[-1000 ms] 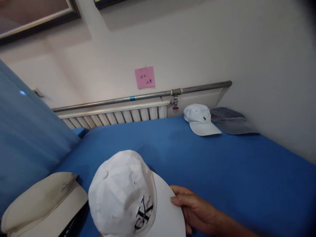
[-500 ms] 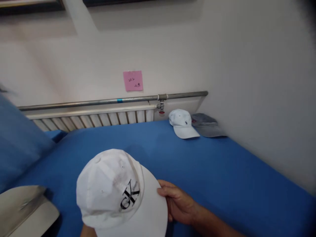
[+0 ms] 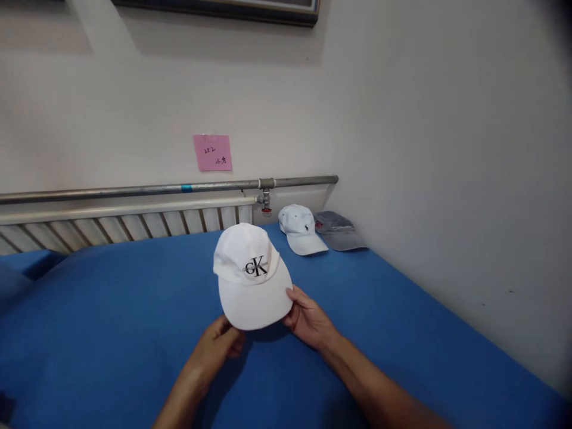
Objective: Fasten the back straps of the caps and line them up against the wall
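A white baseball cap (image 3: 236, 250) with black "CK" lettering is held over the blue surface, its brim tilted towards me. My right hand (image 3: 308, 319) pinches the brim's right edge, thumb on top and fingers underneath. Curled at the brim's lower left edge, my left hand (image 3: 218, 345) touches the cap, its fingertips partly hidden behind it. Beyond, a pale blue baseball cap (image 3: 297, 223) with a small dark emblem rests on the surface. Right beside it lies a grey baseball cap (image 3: 337, 226) with a reddish mark, partly covered by the pale blue one.
The blue-covered surface (image 3: 111, 310) meets the right wall (image 3: 447, 149). A metal pipe (image 3: 111, 192) with a red-handled valve (image 3: 267, 208) runs above a white radiator (image 3: 152, 225) at the back. A pink note (image 3: 213, 153) and a framed picture (image 3: 232, 9) hang on the wall.
The white cap has moved away from me and to the right, its brim turning towards me. My left hand has come into clearer view. A beige cap at the left has left the view.
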A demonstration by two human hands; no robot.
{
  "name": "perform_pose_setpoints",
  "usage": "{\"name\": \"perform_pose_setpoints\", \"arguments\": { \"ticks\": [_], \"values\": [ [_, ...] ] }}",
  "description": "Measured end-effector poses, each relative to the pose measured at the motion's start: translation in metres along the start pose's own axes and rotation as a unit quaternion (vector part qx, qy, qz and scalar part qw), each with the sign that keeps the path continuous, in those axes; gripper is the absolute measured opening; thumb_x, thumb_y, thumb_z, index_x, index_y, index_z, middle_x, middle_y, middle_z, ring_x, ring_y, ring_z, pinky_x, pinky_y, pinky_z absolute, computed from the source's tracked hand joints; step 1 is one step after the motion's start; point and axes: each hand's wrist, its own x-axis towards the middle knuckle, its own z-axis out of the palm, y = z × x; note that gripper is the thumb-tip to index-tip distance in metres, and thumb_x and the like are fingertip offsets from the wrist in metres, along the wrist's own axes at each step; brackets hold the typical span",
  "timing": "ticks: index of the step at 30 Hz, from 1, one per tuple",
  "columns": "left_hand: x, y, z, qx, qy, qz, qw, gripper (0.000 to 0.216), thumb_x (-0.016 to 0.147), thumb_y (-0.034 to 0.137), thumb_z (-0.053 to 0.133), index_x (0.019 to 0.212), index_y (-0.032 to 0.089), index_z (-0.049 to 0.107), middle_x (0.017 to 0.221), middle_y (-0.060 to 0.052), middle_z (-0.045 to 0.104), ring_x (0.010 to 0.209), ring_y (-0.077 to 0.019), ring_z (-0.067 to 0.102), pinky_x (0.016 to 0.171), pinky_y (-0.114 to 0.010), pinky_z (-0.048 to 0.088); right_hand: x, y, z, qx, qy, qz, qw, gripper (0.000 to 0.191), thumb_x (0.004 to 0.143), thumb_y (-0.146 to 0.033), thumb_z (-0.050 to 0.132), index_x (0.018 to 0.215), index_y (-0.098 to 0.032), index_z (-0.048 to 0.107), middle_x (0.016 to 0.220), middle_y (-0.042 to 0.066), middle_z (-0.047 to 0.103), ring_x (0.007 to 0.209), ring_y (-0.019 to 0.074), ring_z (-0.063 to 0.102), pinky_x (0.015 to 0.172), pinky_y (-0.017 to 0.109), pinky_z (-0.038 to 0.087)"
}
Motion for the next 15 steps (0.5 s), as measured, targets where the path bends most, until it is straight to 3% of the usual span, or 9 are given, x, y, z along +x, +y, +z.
{"name": "perform_pose_setpoints", "arguments": {
  "ticks": [3, 9, 15],
  "values": [
    [0.002, -0.004, 0.005, 0.044, -0.034, 0.018, 0.998, 0.026, 0.067, 0.04, 0.056, 0.078, 0.016, 0.055, 0.069, -0.002, 0.057, 0.062, -0.0144, 0.053, 0.06, -0.027, 0.041, 0.017, -0.003, -0.007, 0.004, 0.015, -0.025, 1.0, 0.022, 0.077, -0.022, 0.07, 0.097, -0.019, 0.061, 0.068, -0.003, 0.063, 0.054, 0.0094, 0.055, 0.038, 0.017, 0.038],
    [0.008, -0.018, 0.01, 0.151, -0.046, 0.056, 0.986, 0.025, 0.075, 0.042, 0.045, 0.077, 0.018, 0.052, 0.067, 0.0, 0.049, 0.063, -0.0147, 0.048, 0.059, -0.026, 0.037, 0.057, -0.008, -0.019, 0.005, 0.028, -0.047, 0.998, 0.02, 0.074, -0.023, 0.071, 0.09, -0.019, 0.06, 0.069, -0.004, 0.065, 0.055, 0.0096, 0.056, 0.039, 0.017, 0.037],
    [0.011, -0.022, 0.009, 0.228, -0.062, 0.072, 0.969, 0.029, 0.08, 0.045, 0.039, 0.08, 0.018, 0.051, 0.074, -0.004, 0.058, 0.07, -0.0176, 0.054, 0.067, -0.029, 0.041, 0.103, -0.016, -0.021, 0.011, 0.041, -0.074, 0.996, 0.018, 0.074, -0.023, 0.07, 0.087, -0.021, 0.058, 0.07, -0.004, 0.065, 0.058, 0.011, 0.057, 0.04, 0.018, 0.038]
  ]
}}
